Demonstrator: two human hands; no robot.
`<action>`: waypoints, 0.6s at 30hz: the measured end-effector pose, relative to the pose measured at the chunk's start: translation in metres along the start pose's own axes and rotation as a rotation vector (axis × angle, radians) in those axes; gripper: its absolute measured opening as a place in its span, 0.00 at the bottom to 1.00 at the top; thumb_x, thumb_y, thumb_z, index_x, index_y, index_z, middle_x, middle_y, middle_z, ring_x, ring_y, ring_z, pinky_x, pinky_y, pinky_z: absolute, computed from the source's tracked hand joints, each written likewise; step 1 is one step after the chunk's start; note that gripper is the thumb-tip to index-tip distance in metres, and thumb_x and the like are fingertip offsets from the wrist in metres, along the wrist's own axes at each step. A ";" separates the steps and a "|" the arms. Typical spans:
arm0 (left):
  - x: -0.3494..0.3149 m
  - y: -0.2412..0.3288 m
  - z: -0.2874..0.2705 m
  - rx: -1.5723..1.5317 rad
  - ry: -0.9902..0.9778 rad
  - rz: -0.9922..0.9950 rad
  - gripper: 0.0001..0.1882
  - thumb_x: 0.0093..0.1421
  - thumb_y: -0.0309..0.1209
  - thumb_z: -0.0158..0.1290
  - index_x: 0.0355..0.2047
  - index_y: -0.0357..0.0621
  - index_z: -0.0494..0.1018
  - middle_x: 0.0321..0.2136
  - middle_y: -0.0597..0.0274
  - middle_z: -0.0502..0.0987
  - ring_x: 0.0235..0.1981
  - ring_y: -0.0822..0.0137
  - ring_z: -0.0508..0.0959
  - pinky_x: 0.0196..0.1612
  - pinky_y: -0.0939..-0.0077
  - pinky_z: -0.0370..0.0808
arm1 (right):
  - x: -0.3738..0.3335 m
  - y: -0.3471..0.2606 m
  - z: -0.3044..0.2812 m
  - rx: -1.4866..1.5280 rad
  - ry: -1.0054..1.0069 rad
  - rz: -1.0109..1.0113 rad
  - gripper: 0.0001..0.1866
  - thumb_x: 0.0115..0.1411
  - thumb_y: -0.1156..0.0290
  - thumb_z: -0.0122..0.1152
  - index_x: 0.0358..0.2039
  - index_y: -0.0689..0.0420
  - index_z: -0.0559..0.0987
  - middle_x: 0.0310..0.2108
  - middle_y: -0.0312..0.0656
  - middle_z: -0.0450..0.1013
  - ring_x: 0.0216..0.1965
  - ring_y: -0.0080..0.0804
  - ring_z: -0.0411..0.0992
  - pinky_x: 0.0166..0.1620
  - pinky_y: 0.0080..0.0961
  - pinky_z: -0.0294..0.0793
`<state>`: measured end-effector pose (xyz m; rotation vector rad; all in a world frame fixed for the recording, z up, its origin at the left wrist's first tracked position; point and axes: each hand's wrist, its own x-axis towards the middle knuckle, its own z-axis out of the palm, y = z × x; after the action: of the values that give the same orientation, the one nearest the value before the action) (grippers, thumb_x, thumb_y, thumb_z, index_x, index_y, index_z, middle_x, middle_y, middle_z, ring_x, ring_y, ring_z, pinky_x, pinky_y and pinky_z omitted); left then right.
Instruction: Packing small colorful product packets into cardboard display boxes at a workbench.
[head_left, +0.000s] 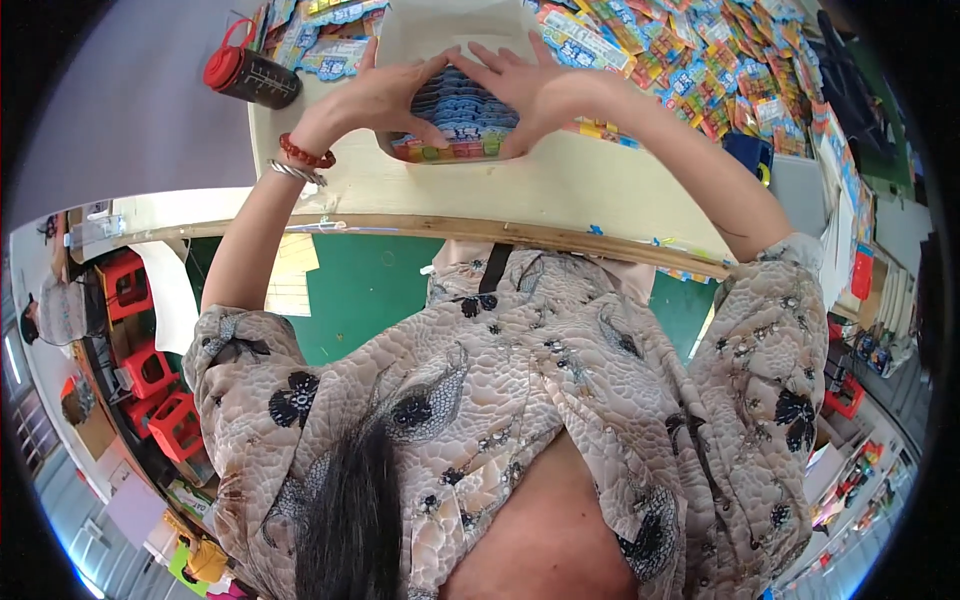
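My left hand (385, 100), with a red bead bracelet and a metal bangle at the wrist, and my right hand (535, 90) close from either side on a stack of flat blue and multicoloured packets (460, 118). The fingertips nearly meet above the stack, and the thumbs curl under its near edge. The stack rests on the pale tabletop (560, 190), at the mouth of a white open container (450, 25) that stands just behind it. My palms hide the sides of the stack.
A black bottle with a red lid (250, 75) lies at the table's left end. Many loose colourful packets (700, 70) cover the table's far right. A wooden edge (500, 232) borders the table. Below are a green floor (370, 290) and red crates (150, 370).
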<state>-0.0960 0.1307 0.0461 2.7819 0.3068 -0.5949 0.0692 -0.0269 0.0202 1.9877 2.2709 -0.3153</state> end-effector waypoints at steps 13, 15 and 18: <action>0.022 -0.010 0.018 0.133 0.030 0.035 0.70 0.30 0.61 0.67 0.69 0.56 0.40 0.54 0.48 0.69 0.59 0.50 0.66 0.63 0.32 0.29 | -0.020 -0.027 -0.003 -0.129 0.086 -0.248 0.03 0.47 0.74 0.56 0.22 0.53 0.77 0.26 0.35 0.72 0.42 0.33 0.69 0.49 0.31 0.64; 0.020 -0.020 0.020 0.113 0.131 0.126 0.73 0.29 0.64 0.66 0.69 0.56 0.36 0.56 0.47 0.66 0.59 0.48 0.66 0.63 0.31 0.31 | -0.020 -0.019 -0.003 -0.035 0.118 -0.199 0.02 0.47 0.73 0.57 0.22 0.53 0.78 0.26 0.35 0.72 0.43 0.33 0.69 0.49 0.32 0.64; 0.016 -0.010 0.021 0.098 0.107 0.112 0.74 0.29 0.70 0.62 0.68 0.43 0.38 0.59 0.45 0.62 0.62 0.51 0.61 0.63 0.31 0.35 | -0.025 -0.013 0.014 0.021 0.271 -0.169 0.03 0.47 0.71 0.59 0.25 0.52 0.79 0.26 0.35 0.72 0.42 0.34 0.69 0.48 0.32 0.65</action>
<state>-0.0922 0.1360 0.0186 2.9073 0.1456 -0.4469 0.0589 -0.0555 0.0132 1.9563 2.6165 -0.0867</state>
